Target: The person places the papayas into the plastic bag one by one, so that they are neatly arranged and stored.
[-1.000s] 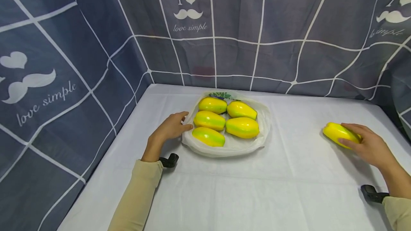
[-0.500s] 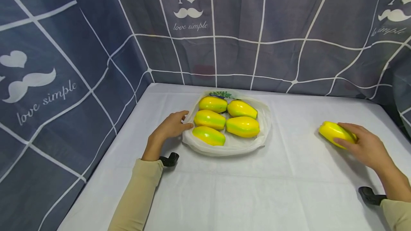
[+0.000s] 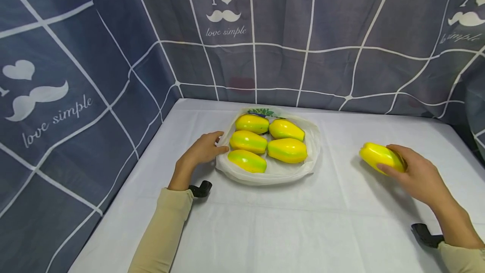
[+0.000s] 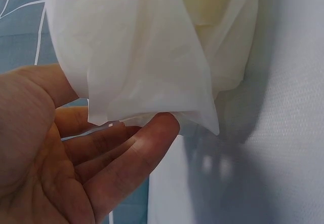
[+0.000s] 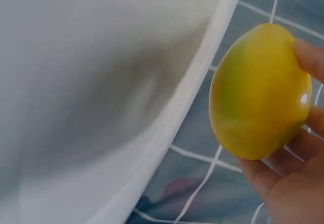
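My left hand (image 3: 202, 150) holds the left edge of a white plastic bag (image 3: 261, 179); in the left wrist view the bag's folded rim (image 4: 152, 92) lies between its thumb and fingers. Inside the opened bag sit several yellow-green papayas, among them one at the front left (image 3: 247, 161) and one at the right (image 3: 287, 151). Off to the right, my right hand (image 3: 417, 176) grips another papaya (image 3: 380, 157) from its right side, above the table with a shadow beneath. The right wrist view shows fingers wrapped along this papaya (image 5: 258, 95), its blunt end facing the camera.
A white cloth (image 3: 303, 231) covers the table. Dark grid-patterned curtains (image 3: 280, 70) hang behind it and along the left side. Black wrist cameras (image 3: 201, 188) sit on both wrists. Green leaf print shows at the bag's back rim.
My right hand has carried its papaya leftward over the table, closer to the bag. The left hand and the bag have stayed in place.
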The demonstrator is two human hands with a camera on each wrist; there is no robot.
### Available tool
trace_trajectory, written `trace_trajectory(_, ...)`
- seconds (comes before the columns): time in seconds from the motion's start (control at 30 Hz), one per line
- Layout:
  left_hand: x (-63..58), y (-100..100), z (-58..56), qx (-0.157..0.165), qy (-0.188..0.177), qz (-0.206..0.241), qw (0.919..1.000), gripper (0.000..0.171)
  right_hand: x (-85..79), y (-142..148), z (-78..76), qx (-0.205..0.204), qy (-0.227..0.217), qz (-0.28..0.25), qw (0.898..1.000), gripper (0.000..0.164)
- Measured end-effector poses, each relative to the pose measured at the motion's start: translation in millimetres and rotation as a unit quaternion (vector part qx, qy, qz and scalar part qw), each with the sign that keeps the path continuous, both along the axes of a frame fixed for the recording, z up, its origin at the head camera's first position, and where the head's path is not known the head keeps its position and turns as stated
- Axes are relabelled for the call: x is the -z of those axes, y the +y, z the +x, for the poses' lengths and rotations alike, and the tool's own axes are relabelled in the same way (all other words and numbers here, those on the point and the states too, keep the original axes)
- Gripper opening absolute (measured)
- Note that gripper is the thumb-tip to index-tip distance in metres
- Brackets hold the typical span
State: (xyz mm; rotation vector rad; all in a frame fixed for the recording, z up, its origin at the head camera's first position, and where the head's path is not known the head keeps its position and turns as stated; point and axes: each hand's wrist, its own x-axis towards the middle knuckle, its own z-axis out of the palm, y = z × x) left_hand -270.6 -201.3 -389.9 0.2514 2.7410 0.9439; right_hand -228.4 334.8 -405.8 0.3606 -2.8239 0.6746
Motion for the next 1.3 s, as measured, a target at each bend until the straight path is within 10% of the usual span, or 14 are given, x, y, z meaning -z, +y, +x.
trace_trajectory(1.3, -1.9, 0, 1.7, 0.002, 0.001, 0.003, 1.0, 0.054, -19.1, -93, 9.4, -0.155, 0.109, -0.011, 0.982, 0.056)
